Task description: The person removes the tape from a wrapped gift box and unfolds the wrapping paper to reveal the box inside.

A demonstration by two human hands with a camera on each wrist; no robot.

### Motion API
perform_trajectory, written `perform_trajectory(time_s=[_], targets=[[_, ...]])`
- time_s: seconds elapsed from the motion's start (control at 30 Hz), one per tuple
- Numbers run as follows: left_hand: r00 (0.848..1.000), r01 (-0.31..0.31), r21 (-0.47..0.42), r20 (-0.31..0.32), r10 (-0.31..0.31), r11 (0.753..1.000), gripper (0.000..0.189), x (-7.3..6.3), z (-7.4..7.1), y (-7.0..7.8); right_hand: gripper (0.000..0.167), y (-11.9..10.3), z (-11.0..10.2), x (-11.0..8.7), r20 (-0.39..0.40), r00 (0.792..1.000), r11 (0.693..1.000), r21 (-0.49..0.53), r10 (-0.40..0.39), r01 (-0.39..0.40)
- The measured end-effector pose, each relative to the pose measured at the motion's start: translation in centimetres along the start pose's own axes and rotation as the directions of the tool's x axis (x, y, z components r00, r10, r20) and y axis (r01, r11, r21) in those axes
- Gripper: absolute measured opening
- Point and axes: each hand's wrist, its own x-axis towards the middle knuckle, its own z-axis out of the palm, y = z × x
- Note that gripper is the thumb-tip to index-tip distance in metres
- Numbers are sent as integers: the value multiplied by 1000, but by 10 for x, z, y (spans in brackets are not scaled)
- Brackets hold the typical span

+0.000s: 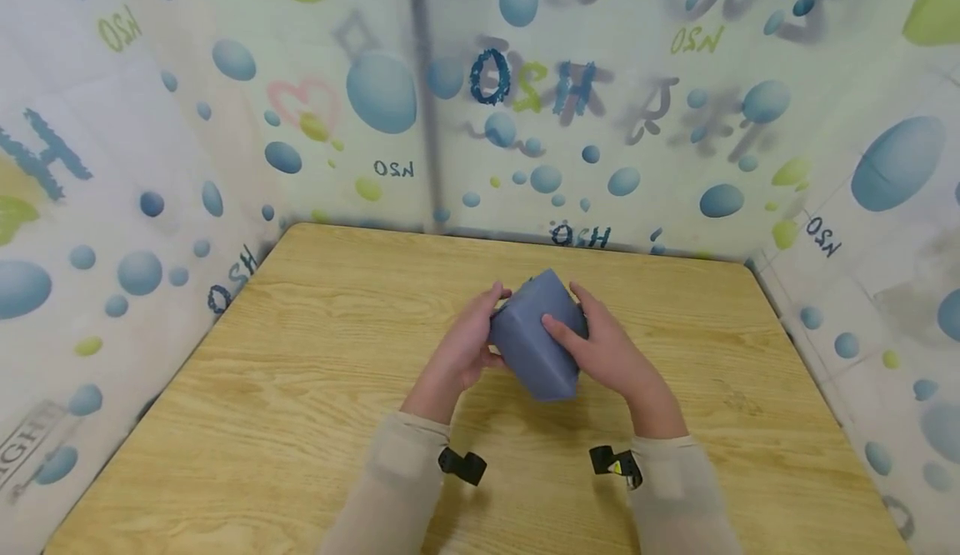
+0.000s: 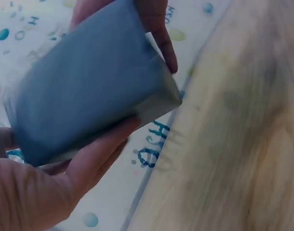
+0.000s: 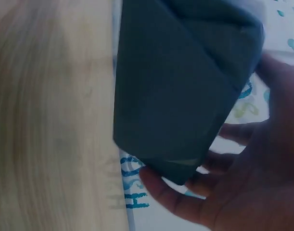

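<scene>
A blue-grey box (image 1: 528, 342) that looks wrapped in paper is held tilted above the table, between both hands. My left hand (image 1: 463, 340) grips its left side, thumb and fingers spread around the edge. On the right, my right hand (image 1: 611, 351) holds the box with the thumb across the face towards me and the fingers behind. The left wrist view shows a broad smooth face of the box (image 2: 89, 84) and a paler end. In the right wrist view, folded, creased wrapping shows at one end of the box (image 3: 161, 91).
A wood-grain table (image 1: 300, 347) lies beneath the hands. White sheets (image 1: 645, 147) printed with blue and green bubbles and letters stand along its back and both sides. Small black wrist devices (image 1: 462, 466) sit at both sleeve cuffs.
</scene>
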Motion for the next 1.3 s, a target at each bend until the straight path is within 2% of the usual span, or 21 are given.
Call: perform_trajectory(time_s=[0.1, 0.17, 0.27, 0.33, 0.43, 0.57, 0.63, 0.67, 0.77, 0.83, 0.9, 0.93, 0.97, 1.0, 1.1, 1.2, 1.3], targets=[[989, -64, 103, -130, 77, 993, 60, 3, 4, -2, 92, 5, 4, 2, 9, 999, 997, -66, 46, -45], [975, -97, 203, -177, 134, 974, 62, 4, 6, -4, 91, 7, 5, 1, 26, 997, 993, -100, 71, -68], [968, -123, 356, -164, 191, 926, 63, 6, 6, -9, 93, 7, 9, -1, 58, 993, 985, -142, 104, -95], [972, -122, 451, -125, 198, 884, 59, 6, 6, -13, 94, 5, 11, -3, 80, 990, 980, -168, 120, -105], [982, -106, 538, -74, 173, 836, 54, 7, 5, -18, 92, 6, 15, -3, 95, 987, 974, -195, 132, -111], [990, -56, 632, -65, 125, 773, 57, 7, 4, -22, 88, 10, 19, 0, 105, 990, 971, -230, 97, -71], [991, -48, 696, -56, 121, 716, 57, 9, 5, -21, 86, 12, 20, 2, 107, 991, 968, -248, 77, -48], [991, -55, 733, -44, 129, 678, 57, 10, 5, -21, 86, 12, 20, 2, 108, 992, 966, -255, 72, -43], [983, -116, 842, 23, 179, 526, 52, 18, 5, -17, 85, 12, 21, 3, 108, 992, 963, -269, 68, -37], [973, -177, 896, 96, 212, 408, 46, 25, 4, -13, 85, 11, 21, 4, 113, 991, 962, -272, 67, -34], [963, -229, 926, 171, 208, 299, 39, 32, 1, -10, 84, 9, 21, 4, 122, 990, 959, -280, 68, -31], [959, -252, 933, 205, 196, 257, 36, 35, -1, -8, 84, 9, 22, 4, 127, 990, 957, -287, 68, -29], [955, -272, 935, 234, 181, 226, 33, 38, -3, -7, 84, 9, 22, 4, 131, 989, 955, -295, 70, -29], [951, -290, 936, 259, 167, 198, 31, 41, -6, -6, 84, 8, 22, 4, 133, 988, 954, -299, 76, -33], [939, -334, 930, 313, 143, 156, 29, 49, -14, -4, 84, 6, 23, 4, 136, 987, 942, -334, 91, -41], [917, -391, 909, 372, 144, 145, 27, 55, -20, -1, 85, 4, 23, 5, 133, 984, 920, -388, 117, -57], [889, -452, 882, 433, 148, 135, 23, 59, -22, 0, 85, 0, 22, 5, 129, 980, 896, -438, 149, -78]])
